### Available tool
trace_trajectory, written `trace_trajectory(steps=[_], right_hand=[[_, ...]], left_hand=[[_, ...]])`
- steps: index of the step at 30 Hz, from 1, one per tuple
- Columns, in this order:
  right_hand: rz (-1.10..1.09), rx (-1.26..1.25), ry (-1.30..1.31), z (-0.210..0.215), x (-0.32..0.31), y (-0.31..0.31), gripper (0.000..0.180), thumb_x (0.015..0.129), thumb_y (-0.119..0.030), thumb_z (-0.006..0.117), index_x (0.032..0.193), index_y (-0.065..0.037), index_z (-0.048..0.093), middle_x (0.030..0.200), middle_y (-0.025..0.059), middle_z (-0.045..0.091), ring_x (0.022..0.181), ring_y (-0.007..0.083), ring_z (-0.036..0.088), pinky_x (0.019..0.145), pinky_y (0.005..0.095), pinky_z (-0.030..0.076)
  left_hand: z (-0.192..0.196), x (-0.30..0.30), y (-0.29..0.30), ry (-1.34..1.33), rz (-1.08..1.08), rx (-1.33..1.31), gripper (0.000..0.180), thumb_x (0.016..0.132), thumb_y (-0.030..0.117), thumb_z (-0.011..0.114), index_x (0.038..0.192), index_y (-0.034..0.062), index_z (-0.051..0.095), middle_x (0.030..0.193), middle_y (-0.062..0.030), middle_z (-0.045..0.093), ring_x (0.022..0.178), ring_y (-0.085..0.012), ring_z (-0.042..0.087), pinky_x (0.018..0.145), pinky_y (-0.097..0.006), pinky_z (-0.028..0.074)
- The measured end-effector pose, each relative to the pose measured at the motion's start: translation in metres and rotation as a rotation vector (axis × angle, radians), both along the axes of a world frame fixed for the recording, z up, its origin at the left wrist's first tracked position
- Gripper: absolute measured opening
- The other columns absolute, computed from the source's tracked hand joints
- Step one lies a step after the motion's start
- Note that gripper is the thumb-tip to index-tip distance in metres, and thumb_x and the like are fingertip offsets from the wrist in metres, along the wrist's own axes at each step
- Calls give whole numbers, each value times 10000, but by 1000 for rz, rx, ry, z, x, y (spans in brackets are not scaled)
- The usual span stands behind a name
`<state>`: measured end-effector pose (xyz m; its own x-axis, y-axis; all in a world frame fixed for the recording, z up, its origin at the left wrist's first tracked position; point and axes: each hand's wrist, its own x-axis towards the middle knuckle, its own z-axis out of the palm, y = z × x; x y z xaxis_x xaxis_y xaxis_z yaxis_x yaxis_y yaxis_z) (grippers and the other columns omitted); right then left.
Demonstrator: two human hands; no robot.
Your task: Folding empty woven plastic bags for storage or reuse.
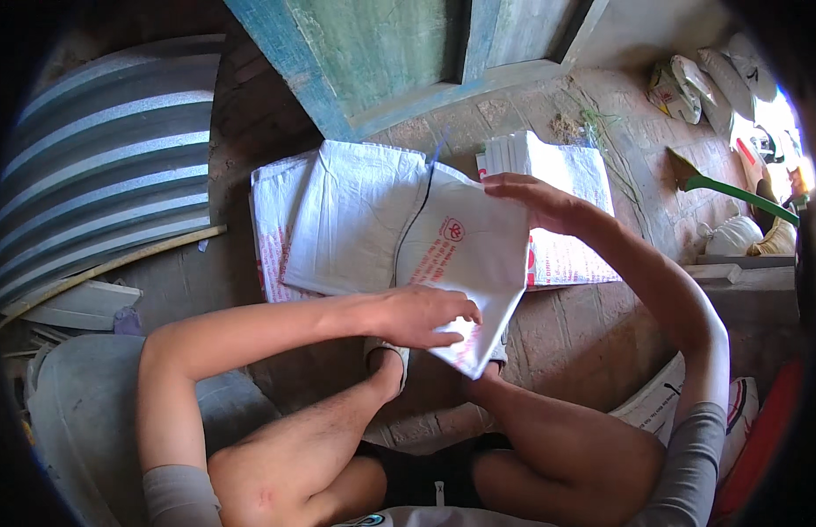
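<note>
A white woven sack (465, 250) with red print is held up above the knees of a seated person. Its lower corner is gripped by the left hand (423, 316), whose fingers are curled over the near edge, and its upper edge is pinched by the right hand (532, 198), fingers closed over the fold. The sack is bent between the two hands, so that its lower tip hangs down between the feet.

Behind it, a pile of flat white sacks (351, 215) is spread on the brick floor (592, 329), and a second pile (570, 176) lies just beside it to the right, partly covered by the held sack. A blue-green door frame (337, 79) is seen beyond the piles. Corrugated metal sheeting (109, 149) is leaned at the left, with what seems to be a wooden stick (118, 263) along its lower edge. Filled bags (715, 79) are stacked at the upper right.
</note>
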<state>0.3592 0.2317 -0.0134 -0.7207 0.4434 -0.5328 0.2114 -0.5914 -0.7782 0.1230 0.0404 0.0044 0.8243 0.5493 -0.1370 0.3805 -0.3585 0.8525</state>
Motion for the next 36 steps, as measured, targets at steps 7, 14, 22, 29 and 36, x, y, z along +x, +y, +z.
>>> trace_trajectory(steps=[7, 14, 22, 29, 36], right_hand=[[277, 1041, -562, -24, 14, 18, 511, 829, -5, 617, 1331, -98, 605, 1065, 222, 718, 955, 360, 715, 825, 454, 582], [540, 1092, -330, 22, -29, -41, 374, 986, -344, 588, 1240, -69, 579, 837, 284, 689, 796, 454, 695, 743, 544, 540], [881, 1476, -223, 30, -17, -74, 698, 855, -625, 694, 1372, -170, 580, 908, 147, 693, 681, 337, 702, 627, 470, 572], [941, 1620, -261, 22, -1, -75, 268, 930, -236, 661, 1179, -138, 668, 939, 132, 649, 767, 294, 726, 620, 400, 583], [885, 1737, -161, 25, -5, -86, 98, 880, -121, 697, 968, -78, 692, 987, 129, 635, 902, 269, 715, 637, 380, 606]], left_hand=[[-52, -35, 85, 111, 470, 229, 287, 940, 141, 565, 1207, 47, 609, 1171, -181, 618, 1051, -351, 644, 962, -418, 521], [-83, -115, 149, 361, 672, 519, 544, 892, 81, 558, 1426, 73, 455, 1466, -193, 452, 1303, -408, 509, 1089, -458, 443], [-64, -84, 158, 287, 523, 490, 546, 864, 7, 491, 1401, 101, 513, 1400, -176, 506, 1215, -411, 567, 1021, -466, 485], [-76, -87, 143, 99, 885, 375, 321, 964, 259, 597, 1149, 29, 721, 1274, -232, 661, 1174, -361, 642, 985, -395, 502], [-82, -103, 145, 67, 1247, 393, 446, 897, 240, 717, 1289, 41, 645, 1167, -238, 700, 1088, -386, 674, 914, -425, 528]])
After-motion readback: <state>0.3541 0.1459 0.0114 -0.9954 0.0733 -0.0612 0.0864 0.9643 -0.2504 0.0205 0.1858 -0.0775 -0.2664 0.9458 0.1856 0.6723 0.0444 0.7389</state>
